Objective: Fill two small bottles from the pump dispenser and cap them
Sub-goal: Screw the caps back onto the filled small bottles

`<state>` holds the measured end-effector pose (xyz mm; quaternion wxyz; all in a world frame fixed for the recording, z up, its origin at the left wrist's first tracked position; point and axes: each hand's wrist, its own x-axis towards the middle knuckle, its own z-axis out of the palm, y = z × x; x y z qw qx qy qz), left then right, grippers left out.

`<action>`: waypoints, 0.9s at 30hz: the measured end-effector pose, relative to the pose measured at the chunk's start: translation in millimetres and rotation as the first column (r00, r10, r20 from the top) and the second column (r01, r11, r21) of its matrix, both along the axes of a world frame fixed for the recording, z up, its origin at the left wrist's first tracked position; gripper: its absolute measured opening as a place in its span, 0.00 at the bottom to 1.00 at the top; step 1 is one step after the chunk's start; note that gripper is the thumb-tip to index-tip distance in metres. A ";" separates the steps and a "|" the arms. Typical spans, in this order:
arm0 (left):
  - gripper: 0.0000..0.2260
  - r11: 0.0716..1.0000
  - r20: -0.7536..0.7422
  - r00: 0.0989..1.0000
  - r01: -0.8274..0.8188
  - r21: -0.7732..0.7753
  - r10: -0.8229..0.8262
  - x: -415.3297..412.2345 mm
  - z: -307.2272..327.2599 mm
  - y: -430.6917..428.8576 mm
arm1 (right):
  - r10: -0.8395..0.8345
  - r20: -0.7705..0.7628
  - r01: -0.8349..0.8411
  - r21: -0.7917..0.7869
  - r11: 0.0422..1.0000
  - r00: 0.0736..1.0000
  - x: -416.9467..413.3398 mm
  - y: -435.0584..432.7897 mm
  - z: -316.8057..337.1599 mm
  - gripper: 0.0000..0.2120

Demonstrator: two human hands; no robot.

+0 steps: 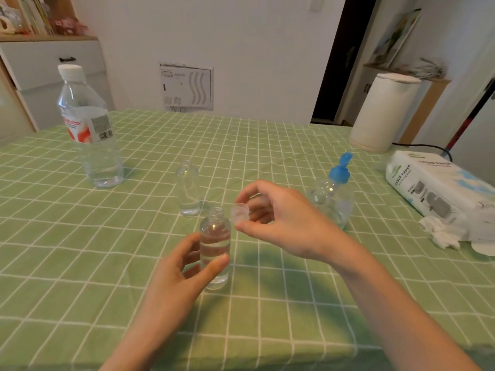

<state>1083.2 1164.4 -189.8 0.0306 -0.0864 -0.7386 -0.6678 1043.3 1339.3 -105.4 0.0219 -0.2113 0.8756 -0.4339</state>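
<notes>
My left hand (182,274) grips the small clear plastic bottle (215,236) mid-body (light, slick, part full, I judge); my right hand (278,218) pinches its thin clear cap (240,213) by the rim, just above my left hand.

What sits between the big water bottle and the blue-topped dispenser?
Head view: an uncapped small bottle stands on the tablecloth between them; nearer the dispenser, the right hand, pinching a clear cap, crosses that stretch.

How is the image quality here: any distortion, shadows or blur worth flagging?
Head view: wide-angle bending tilts the water bottle and edge lines; head view: soft arm shadows darken the tablecloth under the right hand; head view: the held small bottle and cap are sharp enough but low-contrast, being clear plastic.
</notes>
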 end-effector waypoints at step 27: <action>0.21 0.989 0.030 0.998 0.066 -0.129 -0.063 -4.6 5.2 7.1 | 0.179 -0.043 -0.175 0.090 0.981 0.983 -6.6 8.7 24.9 0.12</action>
